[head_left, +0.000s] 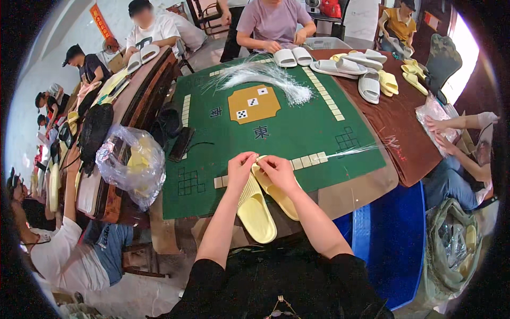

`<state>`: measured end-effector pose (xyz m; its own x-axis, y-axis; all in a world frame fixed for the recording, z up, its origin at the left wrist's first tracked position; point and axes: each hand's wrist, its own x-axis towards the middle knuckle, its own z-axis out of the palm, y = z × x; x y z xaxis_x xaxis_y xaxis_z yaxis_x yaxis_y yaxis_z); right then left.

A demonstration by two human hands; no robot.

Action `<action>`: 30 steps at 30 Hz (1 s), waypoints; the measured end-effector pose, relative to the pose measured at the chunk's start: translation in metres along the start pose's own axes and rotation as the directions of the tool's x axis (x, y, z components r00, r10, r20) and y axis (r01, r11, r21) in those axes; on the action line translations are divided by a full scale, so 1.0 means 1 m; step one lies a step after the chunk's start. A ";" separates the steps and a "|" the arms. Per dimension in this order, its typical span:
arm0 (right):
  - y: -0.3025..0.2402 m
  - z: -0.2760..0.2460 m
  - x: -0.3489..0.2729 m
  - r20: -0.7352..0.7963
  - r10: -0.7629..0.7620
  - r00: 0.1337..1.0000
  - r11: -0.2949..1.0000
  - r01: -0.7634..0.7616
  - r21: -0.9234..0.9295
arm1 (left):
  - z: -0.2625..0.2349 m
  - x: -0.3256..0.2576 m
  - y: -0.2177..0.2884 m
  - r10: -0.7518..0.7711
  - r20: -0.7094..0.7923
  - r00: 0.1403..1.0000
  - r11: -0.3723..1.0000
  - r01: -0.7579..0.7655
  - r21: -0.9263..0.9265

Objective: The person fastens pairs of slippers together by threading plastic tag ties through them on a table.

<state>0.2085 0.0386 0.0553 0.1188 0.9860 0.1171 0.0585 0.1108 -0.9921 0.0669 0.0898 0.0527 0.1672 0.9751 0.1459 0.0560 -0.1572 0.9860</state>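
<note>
A pair of pale yellow slide slippers (256, 208) lies side by side at the near edge of the green mat, with the toe ends away from me. My left hand (242, 169) and my right hand (278, 172) meet over the far ends of the pair, fingertips pinched close together. Whatever small thing sits between the fingers is too fine to make out. Just right of my right hand, a small bundle of thin clear plastic strands (345, 153) rests on the mat. Farther off lies a large heap of the same white strands (271, 81).
The green mat (308, 127) covers the table's middle. Several white and yellow slippers (350, 66) crowd the far right. A clear plastic bag (133, 165) with yellow slippers hangs at the left, near a black phone-like object (181, 143). A blue bin (390, 244) stands low right. Other people sit around.
</note>
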 end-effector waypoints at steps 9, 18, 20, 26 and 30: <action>0.004 -0.001 0.000 -0.006 -0.013 1.000 0.999 0.013 -0.047 | 0.003 -0.003 0.003 -0.037 -0.016 0.999 0.999 0.036 -0.032; 0.012 0.008 -0.003 -0.034 -0.100 0.994 0.987 0.094 -0.128 | -0.009 -0.010 0.001 0.134 0.013 0.991 0.948 -0.132 0.290; 0.008 0.010 -0.004 -0.056 -0.113 0.992 0.983 0.103 -0.154 | -0.008 -0.011 0.009 0.210 0.034 0.977 0.897 -0.206 0.391; -0.020 0.007 -0.016 -0.196 -0.035 0.980 0.946 -0.031 -0.324 | 0.004 -0.003 0.002 0.425 0.161 0.891 0.722 -0.441 0.533; 0.006 0.017 -0.009 -0.106 -0.220 0.970 0.920 0.170 -0.354 | -0.013 -0.009 -0.003 0.440 0.153 0.885 0.731 -0.451 0.512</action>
<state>0.1909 0.0322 0.0474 0.2071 0.9188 0.3362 0.4247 0.2252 -0.8769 0.0524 0.0837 0.0494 0.3230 0.7700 0.5502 0.4693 -0.6352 0.6134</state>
